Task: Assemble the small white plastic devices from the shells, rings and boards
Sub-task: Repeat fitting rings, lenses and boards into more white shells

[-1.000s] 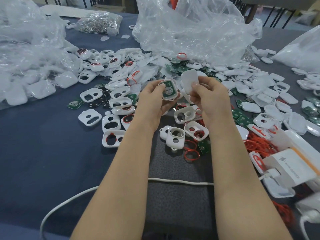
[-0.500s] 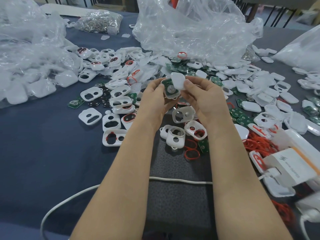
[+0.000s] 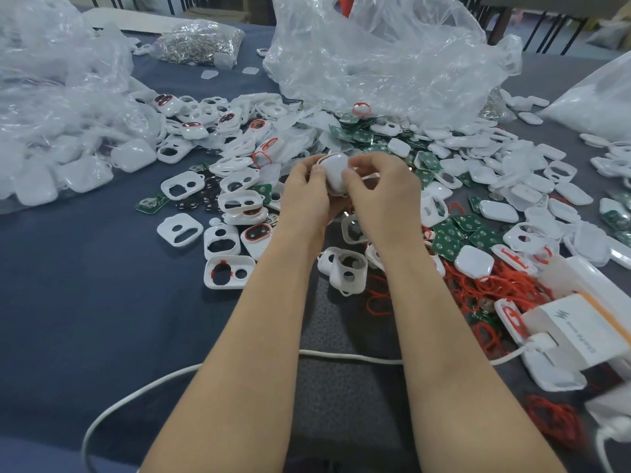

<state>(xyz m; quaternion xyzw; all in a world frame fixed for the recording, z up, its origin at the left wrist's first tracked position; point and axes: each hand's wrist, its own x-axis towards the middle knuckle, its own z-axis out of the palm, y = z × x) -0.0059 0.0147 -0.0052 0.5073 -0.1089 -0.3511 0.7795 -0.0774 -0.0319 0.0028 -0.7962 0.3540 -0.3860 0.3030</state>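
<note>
I have the white device (image 3: pixel 336 174) up at centre frame, its solid cover facing me, pinched between both hands. My left hand (image 3: pixel 305 196) curls round its 9 o'clock edge, my right hand (image 3: pixel 382 194) round its 3 o'clock edge, both thumbs pressing on the cover. Open shells (image 3: pixel 225 285) lie on the table (image 3: pixel 85 285) at 8 o'clock, green boards (image 3: pixel 447 245) at 4 o'clock, red rings (image 3: pixel 485 288) beyond them. A clear plastic bag (image 3: pixel 375 56) sits at 12 o'clock, a white cable (image 3: pixel 341 356) at 6.
</note>
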